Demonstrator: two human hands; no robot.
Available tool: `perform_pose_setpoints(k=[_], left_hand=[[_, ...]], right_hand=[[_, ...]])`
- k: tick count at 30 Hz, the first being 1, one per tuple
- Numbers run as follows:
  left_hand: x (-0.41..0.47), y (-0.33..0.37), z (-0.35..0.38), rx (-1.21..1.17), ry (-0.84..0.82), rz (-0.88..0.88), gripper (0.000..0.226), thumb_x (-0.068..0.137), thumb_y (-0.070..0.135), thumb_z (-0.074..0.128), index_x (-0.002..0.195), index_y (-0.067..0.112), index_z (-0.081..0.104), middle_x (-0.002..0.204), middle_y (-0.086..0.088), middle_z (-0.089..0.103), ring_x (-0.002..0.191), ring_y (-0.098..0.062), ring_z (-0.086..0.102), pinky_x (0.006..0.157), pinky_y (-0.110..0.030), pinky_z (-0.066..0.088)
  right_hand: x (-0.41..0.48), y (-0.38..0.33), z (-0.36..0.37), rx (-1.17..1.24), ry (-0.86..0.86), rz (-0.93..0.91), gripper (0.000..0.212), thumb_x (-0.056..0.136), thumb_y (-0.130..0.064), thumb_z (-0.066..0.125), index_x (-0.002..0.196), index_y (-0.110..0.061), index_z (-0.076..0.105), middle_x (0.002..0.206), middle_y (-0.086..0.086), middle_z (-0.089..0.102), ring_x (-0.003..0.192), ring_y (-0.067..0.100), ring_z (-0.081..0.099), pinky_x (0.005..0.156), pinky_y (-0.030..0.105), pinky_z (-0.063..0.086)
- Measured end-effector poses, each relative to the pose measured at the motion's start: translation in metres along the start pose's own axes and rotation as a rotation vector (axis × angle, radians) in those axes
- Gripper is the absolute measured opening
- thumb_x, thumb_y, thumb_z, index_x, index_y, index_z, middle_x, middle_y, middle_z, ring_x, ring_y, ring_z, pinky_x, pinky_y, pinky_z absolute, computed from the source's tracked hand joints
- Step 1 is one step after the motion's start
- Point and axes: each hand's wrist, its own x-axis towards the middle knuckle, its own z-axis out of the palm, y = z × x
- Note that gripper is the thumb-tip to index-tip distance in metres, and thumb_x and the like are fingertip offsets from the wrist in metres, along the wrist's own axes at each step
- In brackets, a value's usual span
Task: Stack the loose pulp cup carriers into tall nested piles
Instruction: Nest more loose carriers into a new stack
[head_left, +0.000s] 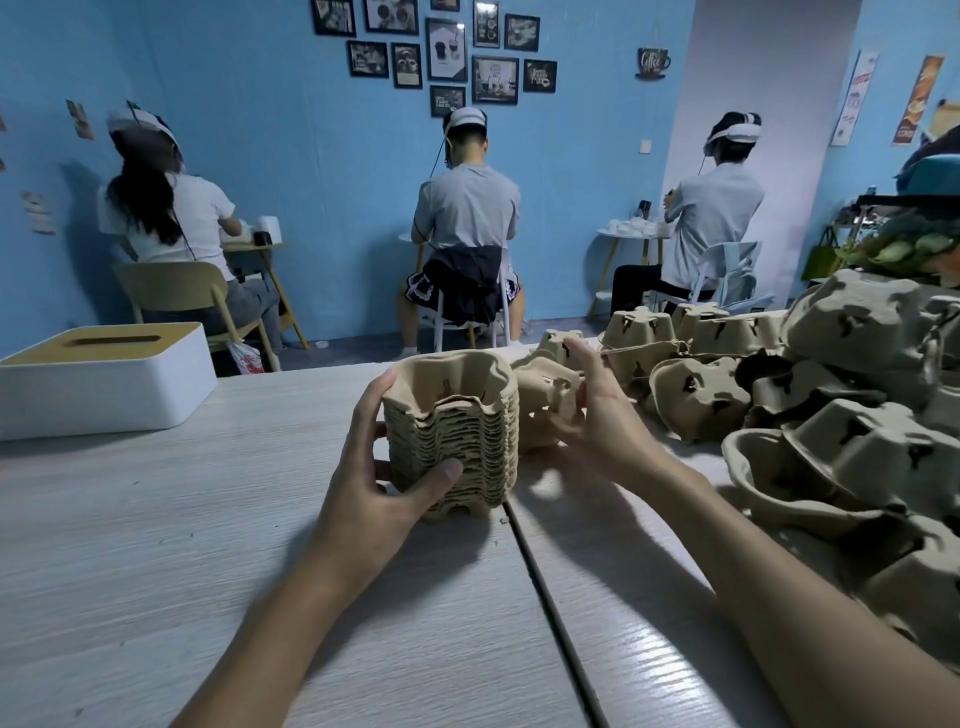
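Left hand (363, 483) fingers (372, 400) clamped round a nested pile (462, 431), right hand (597, 415) gripping a loose carrier (543, 397), above a pale wood-grain surface (208, 545) in a blue-walled (291, 182) room

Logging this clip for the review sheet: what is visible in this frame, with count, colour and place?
nested stack: one, tan, upright at table centre
single carrier: one, tan, just right of the stack
loose carriers: many, too jumbled to count, tan, heaped at the table's right
tissue box: one, white with tan lid, table's left
table: one, pale wood grain, foreground
seated people: three, backs turned, at small tables by the far wall
framed pictures: a cluster, dark frames, on the blue wall
left hand: one, grips the nested stack
right hand: one, holds the single carrier
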Motion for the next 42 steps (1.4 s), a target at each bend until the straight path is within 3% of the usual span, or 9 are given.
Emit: perform_pose_setpoints(k=[3,7,9,17,22,26,30,37,42], left_hand=[[0.000,0.000,0.000,-0.003,-0.003,-0.001,0.088,0.070,0.036,0.079,0.139,0.062,0.031,0.122,0.011,0.058,0.089,-0.010,0.069,0.065,-0.026,0.059],[0.000,-0.002,0.000,-0.003,0.006,-0.001,0.088,0.067,0.038,0.080,0.139,0.059,0.032,0.122,0.006,0.059,0.087,-0.012,0.070,0.065,-0.028,0.060],[0.001,-0.003,0.000,-0.004,0.007,0.003,0.088,0.066,0.040,0.080,0.138,0.060,0.033,0.122,0.004,0.060,0.085,-0.013,0.070,0.064,-0.030,0.060],[0.001,-0.002,0.001,0.006,0.002,0.003,0.087,0.067,0.038,0.079,0.137,0.061,0.033,0.122,0.005,0.058,0.083,-0.011,0.070,0.064,-0.032,0.061],[0.001,-0.001,-0.001,0.066,-0.003,-0.003,0.087,0.066,0.047,0.077,0.138,0.061,0.030,0.127,0.007,0.055,0.087,-0.014,0.068,0.067,-0.030,0.060],[0.002,-0.003,-0.001,0.062,-0.015,0.048,0.090,0.073,0.044,0.082,0.146,0.047,0.030,0.125,0.001,0.058,0.086,-0.016,0.070,0.066,-0.037,0.062],[0.002,-0.001,0.002,0.042,0.005,0.021,0.088,0.075,0.038,0.085,0.138,0.061,0.028,0.122,0.012,0.058,0.087,-0.010,0.069,0.065,-0.028,0.059],[0.001,0.000,0.001,0.031,0.024,-0.034,0.115,0.063,0.050,0.078,0.143,0.064,-0.003,0.123,0.009,0.057,0.089,0.000,0.068,0.067,-0.015,0.054],[0.002,-0.003,0.001,0.108,0.025,0.070,0.111,0.065,0.064,0.082,0.143,0.069,0.003,0.140,0.007,0.052,0.115,-0.014,0.062,0.088,-0.032,0.058]], right_hand=[[0.000,0.000,-0.009,-0.047,-0.092,-0.029,0.093,0.085,0.003,0.063,0.152,-0.041,0.017,0.135,0.009,0.026,0.086,0.009,0.049,0.074,-0.002,0.038],[-0.001,0.001,-0.014,-0.155,-0.295,-0.027,0.093,0.077,-0.019,0.081,0.150,-0.040,0.027,0.147,0.008,0.015,0.121,0.024,0.046,0.106,0.032,0.041],[-0.001,0.000,-0.013,-0.148,-0.288,0.001,0.075,0.080,-0.040,0.078,0.143,-0.036,0.038,0.143,0.006,0.022,0.125,0.021,0.043,0.109,0.031,0.036],[-0.001,-0.020,-0.012,0.135,0.283,-0.038,0.034,0.081,-0.031,0.078,0.103,-0.019,0.055,0.118,0.010,0.047,0.088,-0.005,0.048,0.079,0.006,0.041],[-0.015,-0.065,-0.016,0.649,0.299,-0.245,0.040,0.080,-0.038,0.072,0.107,-0.017,0.050,0.100,0.009,0.057,0.083,0.005,0.059,0.075,0.026,0.053],[-0.022,-0.080,0.002,0.661,0.113,-0.336,0.048,0.081,-0.035,0.071,0.115,-0.011,0.049,0.138,0.014,0.045,0.124,0.024,0.055,0.104,0.051,0.046],[-0.025,-0.078,0.011,0.611,-0.051,-0.299,0.044,0.085,-0.039,0.068,0.121,-0.021,0.051,0.155,-0.002,0.032,0.136,0.003,0.042,0.106,0.030,0.043],[-0.025,-0.070,0.012,0.355,-0.054,-0.224,0.051,0.083,-0.059,0.054,0.126,-0.030,0.055,0.136,-0.010,0.044,0.130,0.003,0.043,0.107,0.038,0.042],[-0.027,-0.069,0.018,0.399,-0.131,-0.198,0.027,0.091,-0.043,0.056,0.116,-0.034,0.057,0.122,-0.009,0.052,0.110,-0.007,0.049,0.085,0.009,0.042]])
